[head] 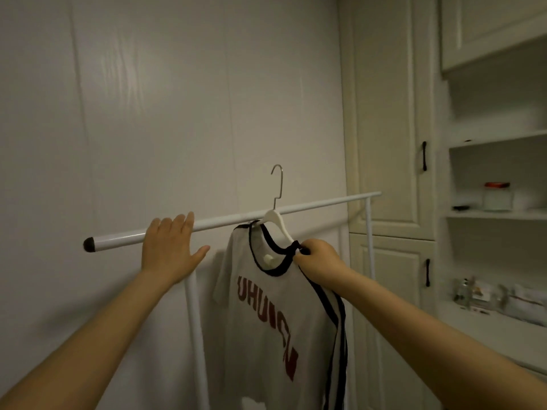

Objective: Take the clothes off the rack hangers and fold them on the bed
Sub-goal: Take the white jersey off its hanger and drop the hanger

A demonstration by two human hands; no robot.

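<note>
At the dark collar trim, toward four o'clock from the hanger's neck, my right hand [318, 257] pinches the white T-shirt [275, 315], fingers curled tight on the fabric. The shirt hangs on a white hanger [273, 218] whose metal hook stands clear above the rack rail [207, 223], not over it. My left hand [168, 248] lies flat on the rail at nine o'clock from the shirt, fingers straight, thumb spread, gripping nothing. Open shelves [497, 214] at three o'clock hold a red-lidded jar [498, 196]; small bottles sit lower, blurred. The rail's dark-capped left end [88, 244] juts free, bare wall behind. Both forearms reach up and forward.
</note>
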